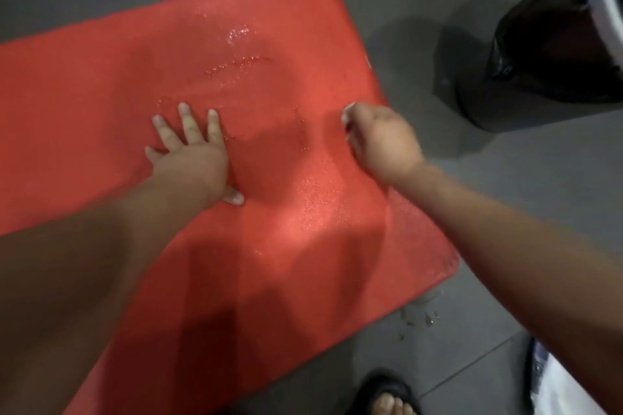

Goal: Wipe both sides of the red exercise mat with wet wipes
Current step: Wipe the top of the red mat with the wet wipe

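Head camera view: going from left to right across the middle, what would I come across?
Left hand pressed flat on the red mat → right hand gripping a white wipe near the mat's right edge → dark bin with black liner.

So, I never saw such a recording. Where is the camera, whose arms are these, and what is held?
There is no machine here. A person wears one camera on the head, so the picture looks down along their own two arms. A red exercise mat lies flat on a grey floor. The left hand rests flat on it, fingers spread, holding nothing. The right hand is curled near the mat's right edge around something white, most likely a wet wipe; only a small bit shows. Shiny wet streaks mark the mat. At the upper right stands a bin lined in black; at the bottom is a sandalled foot.
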`<action>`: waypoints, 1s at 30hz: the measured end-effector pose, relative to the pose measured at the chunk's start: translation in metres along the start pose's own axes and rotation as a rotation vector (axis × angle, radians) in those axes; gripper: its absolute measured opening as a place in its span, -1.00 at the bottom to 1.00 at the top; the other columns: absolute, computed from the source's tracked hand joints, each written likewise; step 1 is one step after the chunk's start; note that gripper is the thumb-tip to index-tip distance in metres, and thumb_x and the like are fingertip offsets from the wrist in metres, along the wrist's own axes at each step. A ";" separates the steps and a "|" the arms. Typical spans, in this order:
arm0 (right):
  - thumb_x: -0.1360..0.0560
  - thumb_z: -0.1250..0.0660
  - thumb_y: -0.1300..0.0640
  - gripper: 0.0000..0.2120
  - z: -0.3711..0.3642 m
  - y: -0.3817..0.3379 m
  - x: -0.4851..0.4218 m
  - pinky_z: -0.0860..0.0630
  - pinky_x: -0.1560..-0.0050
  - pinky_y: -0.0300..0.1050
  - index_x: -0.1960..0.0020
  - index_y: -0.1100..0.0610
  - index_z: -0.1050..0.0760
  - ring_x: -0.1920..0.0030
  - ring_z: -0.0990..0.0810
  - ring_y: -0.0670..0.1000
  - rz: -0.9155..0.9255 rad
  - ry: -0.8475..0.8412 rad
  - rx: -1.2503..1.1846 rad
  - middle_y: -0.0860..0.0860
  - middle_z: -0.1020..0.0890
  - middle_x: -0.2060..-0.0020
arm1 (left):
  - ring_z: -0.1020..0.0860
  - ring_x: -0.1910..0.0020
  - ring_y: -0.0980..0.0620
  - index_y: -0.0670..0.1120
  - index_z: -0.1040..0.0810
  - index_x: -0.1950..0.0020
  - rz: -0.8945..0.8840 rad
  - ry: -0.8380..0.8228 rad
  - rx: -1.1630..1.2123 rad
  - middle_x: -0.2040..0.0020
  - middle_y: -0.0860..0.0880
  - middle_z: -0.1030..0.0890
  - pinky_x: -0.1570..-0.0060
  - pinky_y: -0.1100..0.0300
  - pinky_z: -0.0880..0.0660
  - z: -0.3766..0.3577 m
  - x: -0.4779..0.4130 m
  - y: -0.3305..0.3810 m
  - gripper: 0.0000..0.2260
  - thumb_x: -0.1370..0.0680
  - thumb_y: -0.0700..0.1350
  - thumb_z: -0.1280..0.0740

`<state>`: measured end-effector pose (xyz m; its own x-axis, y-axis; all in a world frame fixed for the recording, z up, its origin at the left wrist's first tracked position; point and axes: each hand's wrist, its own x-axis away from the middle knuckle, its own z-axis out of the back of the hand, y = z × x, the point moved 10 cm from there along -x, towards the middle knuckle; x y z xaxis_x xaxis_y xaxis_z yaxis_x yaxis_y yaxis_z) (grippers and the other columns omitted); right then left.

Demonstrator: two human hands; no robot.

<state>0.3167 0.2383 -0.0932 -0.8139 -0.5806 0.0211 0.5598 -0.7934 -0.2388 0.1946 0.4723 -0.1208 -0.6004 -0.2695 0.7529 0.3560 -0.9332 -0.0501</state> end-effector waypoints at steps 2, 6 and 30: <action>-0.52 -0.10 0.10 -0.75 0.015 0.041 -0.013 -0.50 0.15 0.09 -0.04 0.17 -0.49 0.12 -0.58 0.28 -0.242 0.112 0.020 0.18 -0.64 0.11 | 0.34 -0.52 -0.49 -0.05 0.46 -0.58 0.010 -0.025 -0.003 -0.53 -0.25 0.50 -0.46 -0.46 -0.03 -0.003 -0.004 0.002 0.34 -0.32 0.22 -0.60; -0.50 -0.16 0.21 -0.79 -0.001 -0.007 -0.010 -0.47 0.15 0.07 -0.05 0.23 -0.51 0.17 -0.56 0.27 -0.136 0.124 -0.001 0.18 -0.63 0.16 | 0.33 -0.50 -0.52 -0.07 0.49 -0.55 0.035 -0.059 -0.005 -0.51 -0.28 0.52 -0.45 -0.47 -0.04 -0.006 -0.012 0.003 0.38 -0.28 0.24 -0.61; -0.54 -0.15 0.16 -0.80 0.021 0.059 -0.056 -0.47 0.10 0.11 -0.05 0.21 -0.49 0.07 -0.57 0.30 -0.294 0.127 0.053 0.22 -0.63 0.08 | 0.46 -0.45 -0.49 -0.01 0.63 -0.41 0.115 -0.169 0.035 -0.41 -0.23 0.66 -0.46 -0.46 0.06 -0.009 -0.017 -0.003 0.45 -0.23 0.20 -0.65</action>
<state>0.3983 0.2205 -0.0877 -0.9531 -0.3000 -0.0407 0.3022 -0.9342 -0.1895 0.1971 0.4777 -0.1394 -0.4268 -0.3269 0.8432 0.4415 -0.8890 -0.1212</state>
